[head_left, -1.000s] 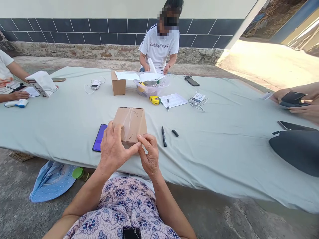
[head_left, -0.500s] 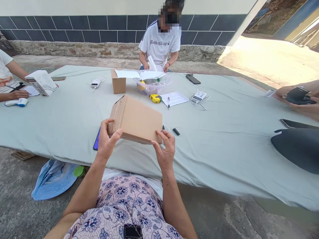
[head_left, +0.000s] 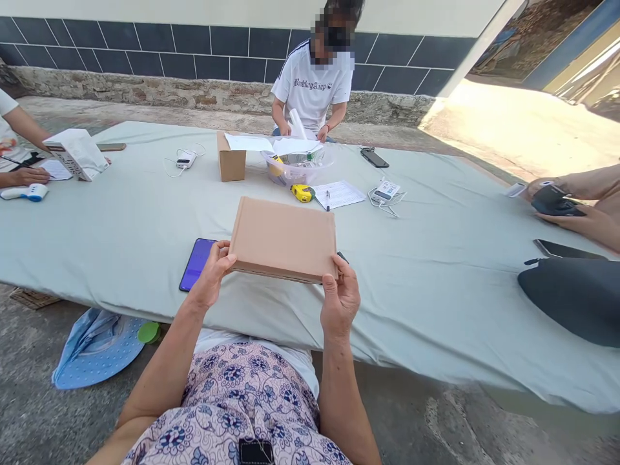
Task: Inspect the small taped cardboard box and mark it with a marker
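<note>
A brown cardboard box (head_left: pixel 285 237) is held up over the near edge of the table, its broad plain face toward me. My left hand (head_left: pixel 212 274) grips its left end, thumb on the near corner. At the right end, my right hand (head_left: pixel 340 297) pinches the lower corner between thumb and fingers. A phone with a purple screen (head_left: pixel 195 263) lies beside my left hand, partly covered by it. Behind the box's right corner, a small black object (head_left: pixel 342 257) shows only in part. The box's underside is hidden.
On the cloth-covered table (head_left: pixel 436 258) are a yellow tape measure (head_left: pixel 303 192), a printed sheet (head_left: pixel 340 194), a plastic basin (head_left: pixel 295 171), another cardboard box (head_left: pixel 231 161) and a power bank (head_left: pixel 386 189). A dark bag (head_left: pixel 571 297) lies right. People sit opposite and at both sides.
The box has turned from a tilted angle to nearly level, and moved slightly right with both hands. Its taped left end no longer shows; more of the purple-screened phone does.
</note>
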`<action>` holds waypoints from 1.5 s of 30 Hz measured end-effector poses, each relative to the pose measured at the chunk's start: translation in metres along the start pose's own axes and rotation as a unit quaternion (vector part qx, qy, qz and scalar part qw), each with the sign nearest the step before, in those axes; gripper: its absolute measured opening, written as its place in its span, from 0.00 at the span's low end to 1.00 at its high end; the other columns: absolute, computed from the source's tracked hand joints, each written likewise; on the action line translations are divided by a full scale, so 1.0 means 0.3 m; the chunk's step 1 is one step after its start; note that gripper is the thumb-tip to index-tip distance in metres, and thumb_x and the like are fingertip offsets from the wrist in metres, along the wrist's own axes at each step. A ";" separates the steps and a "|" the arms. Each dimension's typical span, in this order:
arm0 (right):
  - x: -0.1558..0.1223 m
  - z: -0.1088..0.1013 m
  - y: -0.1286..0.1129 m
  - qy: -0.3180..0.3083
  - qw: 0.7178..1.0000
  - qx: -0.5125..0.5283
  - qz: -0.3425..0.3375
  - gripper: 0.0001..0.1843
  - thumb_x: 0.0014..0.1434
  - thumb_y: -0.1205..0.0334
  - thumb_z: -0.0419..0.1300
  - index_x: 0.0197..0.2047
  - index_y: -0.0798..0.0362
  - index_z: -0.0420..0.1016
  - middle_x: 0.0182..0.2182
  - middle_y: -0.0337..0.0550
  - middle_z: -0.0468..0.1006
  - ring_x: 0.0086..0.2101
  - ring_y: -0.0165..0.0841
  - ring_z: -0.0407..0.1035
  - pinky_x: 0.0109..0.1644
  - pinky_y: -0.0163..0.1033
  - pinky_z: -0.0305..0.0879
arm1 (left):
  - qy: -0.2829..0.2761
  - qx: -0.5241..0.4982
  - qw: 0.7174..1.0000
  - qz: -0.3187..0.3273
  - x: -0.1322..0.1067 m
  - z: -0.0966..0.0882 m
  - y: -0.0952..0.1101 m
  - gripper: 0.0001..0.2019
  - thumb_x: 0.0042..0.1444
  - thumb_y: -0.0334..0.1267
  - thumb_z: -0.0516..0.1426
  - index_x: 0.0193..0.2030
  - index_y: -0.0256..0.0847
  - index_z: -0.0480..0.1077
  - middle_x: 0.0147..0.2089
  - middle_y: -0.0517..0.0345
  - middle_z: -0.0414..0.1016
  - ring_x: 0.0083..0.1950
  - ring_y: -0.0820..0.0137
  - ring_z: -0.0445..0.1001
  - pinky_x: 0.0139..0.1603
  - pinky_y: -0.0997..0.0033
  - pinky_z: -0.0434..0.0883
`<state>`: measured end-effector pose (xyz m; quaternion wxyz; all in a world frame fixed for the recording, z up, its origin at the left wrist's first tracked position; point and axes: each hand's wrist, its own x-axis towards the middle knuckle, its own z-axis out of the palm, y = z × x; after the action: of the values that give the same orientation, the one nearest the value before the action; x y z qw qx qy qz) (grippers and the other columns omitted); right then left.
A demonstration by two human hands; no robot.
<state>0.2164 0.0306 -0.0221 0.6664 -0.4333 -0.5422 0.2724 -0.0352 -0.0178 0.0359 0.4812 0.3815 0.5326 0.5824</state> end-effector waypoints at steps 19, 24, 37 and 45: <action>-0.010 -0.045 -0.048 -0.201 0.975 -0.044 -0.085 0.44 0.58 0.30 0.64 0.70 0.41 0.62 0.75 0.53 0.51 0.74 0.53 0.46 0.72 0.63 0.57 | 0.049 -0.047 0.998 -0.003 0.031 -0.025 -0.039 0.31 0.48 0.59 0.64 0.54 0.45 0.71 0.58 0.50 0.72 0.52 0.61 0.72 0.39 0.67 0.80; -0.022 -0.064 -0.100 -0.273 0.961 -0.030 -0.042 0.57 0.57 0.32 0.66 0.79 0.37 0.41 0.79 0.52 0.40 0.76 0.51 0.42 0.74 0.63 0.52 | 0.024 -0.063 0.997 0.028 0.038 -0.058 -0.050 0.31 0.49 0.57 0.64 0.58 0.46 0.70 0.59 0.50 0.73 0.55 0.59 0.72 0.38 0.69 0.80; -0.017 -0.056 -0.134 -0.294 0.954 -0.035 -0.037 0.61 0.54 0.27 0.66 0.79 0.34 0.38 0.79 0.51 0.38 0.76 0.52 0.40 0.72 0.62 0.57 | 0.013 -0.084 0.996 0.037 0.030 -0.103 -0.052 0.33 0.47 0.58 0.66 0.57 0.44 0.71 0.57 0.49 0.72 0.53 0.61 0.72 0.38 0.69 0.80; -0.005 -0.046 -0.141 -0.258 0.964 -0.035 -0.056 0.56 0.55 0.29 0.66 0.78 0.33 0.45 0.78 0.47 0.45 0.76 0.52 0.42 0.72 0.60 0.60 | -0.017 -0.103 0.994 -0.023 0.036 -0.083 -0.083 0.38 0.48 0.59 0.65 0.64 0.47 0.69 0.62 0.51 0.73 0.57 0.57 0.71 0.46 0.62 0.79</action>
<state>0.2246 0.0053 0.0135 0.5023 -0.3400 -0.7285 0.3184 -0.0577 -0.0146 0.0070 0.5402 0.3275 0.4701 0.6164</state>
